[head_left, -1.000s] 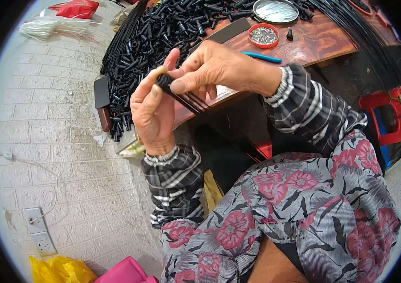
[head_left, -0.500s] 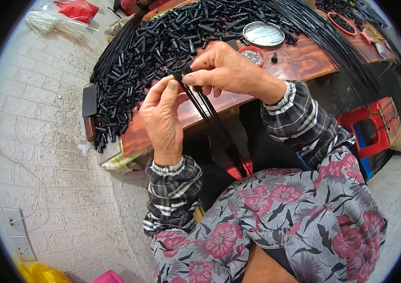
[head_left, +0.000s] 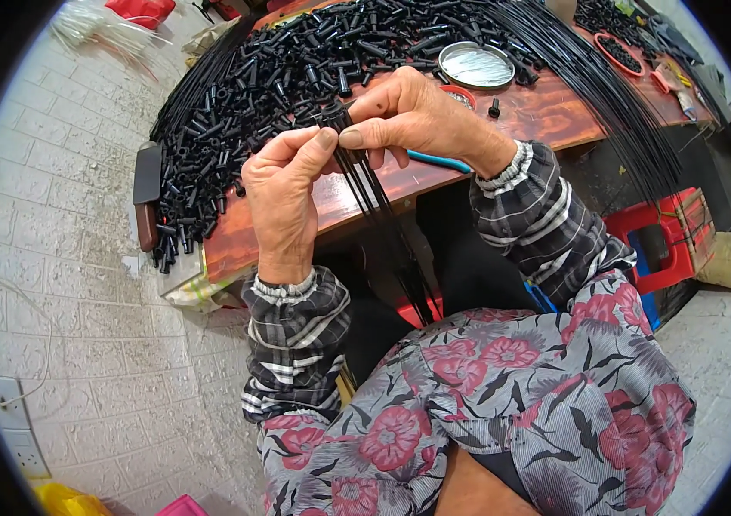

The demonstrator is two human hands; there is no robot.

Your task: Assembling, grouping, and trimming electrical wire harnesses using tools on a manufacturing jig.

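Together, the left hand [head_left: 281,199] and right hand [head_left: 408,116] pinch the top of a bundle of black rods [head_left: 378,211], fingers closed on it, above the near edge of the table [head_left: 546,116]; black caps [head_left: 288,77] lie heaped beyond.

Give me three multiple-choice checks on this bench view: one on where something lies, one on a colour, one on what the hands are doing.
1. Where is the round metal lid?
A. on the wooden table
B. on the floor
C. on the lap

2. What colour is the pile of small tubes?
A. white
B. black
C. red

3. How is the bundle of thin black rods held?
A. lying loose
B. left hand only
C. pinched by both hands

Answers: 1 A, it sits on the table. 2 B, all look black. 3 C, left hand and right hand both grip its top.
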